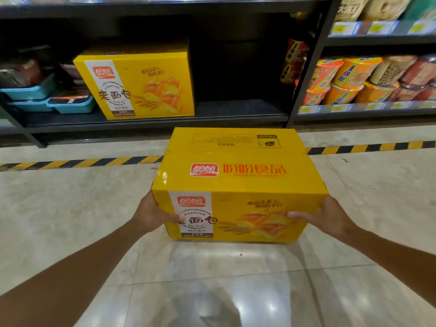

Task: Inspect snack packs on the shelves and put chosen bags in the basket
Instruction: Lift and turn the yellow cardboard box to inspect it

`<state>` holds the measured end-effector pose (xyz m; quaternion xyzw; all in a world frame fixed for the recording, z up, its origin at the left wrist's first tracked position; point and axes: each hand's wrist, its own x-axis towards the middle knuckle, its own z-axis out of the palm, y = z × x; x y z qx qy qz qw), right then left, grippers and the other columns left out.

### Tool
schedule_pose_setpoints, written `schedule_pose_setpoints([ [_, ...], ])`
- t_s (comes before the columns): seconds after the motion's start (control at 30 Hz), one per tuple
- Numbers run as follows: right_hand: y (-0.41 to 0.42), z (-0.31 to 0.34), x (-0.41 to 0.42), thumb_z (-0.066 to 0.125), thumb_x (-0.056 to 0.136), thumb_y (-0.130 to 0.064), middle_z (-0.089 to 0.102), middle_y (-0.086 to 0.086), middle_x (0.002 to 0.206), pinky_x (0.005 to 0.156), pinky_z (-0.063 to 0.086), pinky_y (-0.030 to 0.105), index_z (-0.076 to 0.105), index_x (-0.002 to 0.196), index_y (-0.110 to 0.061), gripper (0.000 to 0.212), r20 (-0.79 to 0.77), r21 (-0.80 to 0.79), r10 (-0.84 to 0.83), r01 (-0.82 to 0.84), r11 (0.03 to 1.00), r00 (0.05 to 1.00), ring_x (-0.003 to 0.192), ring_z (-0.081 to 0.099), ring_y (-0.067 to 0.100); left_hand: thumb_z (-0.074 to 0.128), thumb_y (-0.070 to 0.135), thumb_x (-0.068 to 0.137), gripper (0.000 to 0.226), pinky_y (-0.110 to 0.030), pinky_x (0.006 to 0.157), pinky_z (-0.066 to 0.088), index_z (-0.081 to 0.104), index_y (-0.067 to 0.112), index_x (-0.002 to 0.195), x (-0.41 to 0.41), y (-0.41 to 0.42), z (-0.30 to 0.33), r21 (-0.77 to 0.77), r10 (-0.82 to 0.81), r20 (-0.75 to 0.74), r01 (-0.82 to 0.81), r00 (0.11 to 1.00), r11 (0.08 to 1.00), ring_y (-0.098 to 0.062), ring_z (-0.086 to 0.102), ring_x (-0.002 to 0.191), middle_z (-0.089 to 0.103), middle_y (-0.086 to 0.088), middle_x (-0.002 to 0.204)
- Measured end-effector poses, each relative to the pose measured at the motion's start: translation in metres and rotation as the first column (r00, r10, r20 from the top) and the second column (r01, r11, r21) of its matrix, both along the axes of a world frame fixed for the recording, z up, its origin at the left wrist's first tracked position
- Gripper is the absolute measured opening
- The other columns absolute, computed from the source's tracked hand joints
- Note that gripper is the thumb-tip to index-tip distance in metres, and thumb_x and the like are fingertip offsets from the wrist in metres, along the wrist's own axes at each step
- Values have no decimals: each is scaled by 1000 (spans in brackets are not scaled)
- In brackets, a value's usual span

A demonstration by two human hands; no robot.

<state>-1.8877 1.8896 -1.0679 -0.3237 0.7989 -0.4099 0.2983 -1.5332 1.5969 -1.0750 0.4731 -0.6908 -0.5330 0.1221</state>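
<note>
We hold yellow carton [238, 185] in front of shelf [155, 119]: left hand [153, 214], right hand [328, 217] gripping opposite ends. Looks stiff, bulky; support underneath.

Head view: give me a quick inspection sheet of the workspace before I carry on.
Surface: glossy tiled floor with a yellow-black hazard stripe.
Job's things: yellow carton held in front of the bottom shelf; a matching carton stands on that shelf; no basket seen.
Clutter: teal trays on the shelf at left; noodle cups at right.
Grippers: left hand and right hand hold the carton's sides, thumbs on its front.
Cables: nothing seen.
Surroundings: shop shelving with price tags.
</note>
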Motion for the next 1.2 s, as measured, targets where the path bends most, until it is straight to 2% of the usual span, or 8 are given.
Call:
schedule_pose_setpoints([
  [0.33, -30, -29, -2, 93, 61, -31, 70, 9, 130, 66, 49, 5, 53, 145, -11, 95, -44, 0, -96, 96, 995, 994, 103, 65, 18, 89, 1, 75, 67, -50, 96, 53, 57, 5, 134, -38, 8, -16, -95, 270, 19, -267, 963, 959, -32, 64, 109, 67, -12, 124],
  [0.6, -31, -37, 84, 81, 77, -51, 64, -18, 130, 87, 61, 31, 2, 163, -36, 117, -42, -103, 50, -54, 993, 998, 108, 69, 11, 95, 12, 68, 116, -27, 104, 49, 22, 18, 159, -35, 17, -29, -230, 18, -67, -33, 998, 973, -27, 45, 139, 43, -13, 154],
  [0.73, -24, -45, 138, 84, 83, -37, 50, -20, 144, 99, 57, 43, -30, 141, -68, 132, 4, -73, 231, -230, 970, 973, 122, 63, 11, 93, 57, 58, 145, -45, 125, 26, -13, 43, 156, -9, 46, -35, -184, -279, 9, 276, 960, 943, -10, 11, 156, 0, 19, 165],
  [0.87, -26, -41, 181, 77, 89, -45, 27, -5, 167, 112, 46, 38, -42, 141, -54, 131, -44, 106, 538, -531, 841, 842, 136, 55, 26, 99, 62, 46, 168, -52, 125, 25, -30, 45, 153, 5, 72, -41, -160, -335, -19, 328, 942, 931, -14, 4, 158, -9, 18, 169],
  [0.97, -25, -45, 184, 69, 94, -48, 19, -19, 167, 112, 45, 37, -27, 152, -52, 113, -42, 100, 654, -649, 755, 755, 127, 61, 26, 102, 54, 46, 162, -52, 122, 33, -10, 34, 161, 13, 75, -41, -215, -220, -110, 192, 969, 957, -15, 23, 153, 18, 8, 165],
  [1.03, -30, -41, 171, 70, 89, -51, 52, -14, 151, 102, 52, 35, 24, 156, -51, 81, -81, -32, 574, -578, 816, 815, 118, 64, 12, 101, 58, 45, 158, -53, 121, 34, -1, 32, 162, 14, 75, -38, -221, -154, -108, 128, 982, 967, -15, 27, 152, 24, 4, 163],
  [1.13, -49, -34, 125, 92, 67, -34, 59, -6, 96, 71, 55, 28, 63, 106, -32, 49, 24, -186, 93, -87, 979, 995, 80, 61, 10, 99, 59, 47, 153, -52, 122, 34, 1, 33, 162, 13, 75, -34, -205, -137, -130, 109, 982, 973, -12, 28, 151, 27, 7, 162],
  [1.2, -66, -20, 86, 91, 75, -12, 52, -2, 106, 78, 55, 36, 51, 125, -18, 64, -58, -142, -130, 121, 982, 990, 90, 58, 21, 100, 55, 48, 149, -51, 120, 37, 3, 37, 161, 11, 77, -34, -183, -143, -177, 110, 974, 977, -9, 32, 149, 32, 12, 159],
])
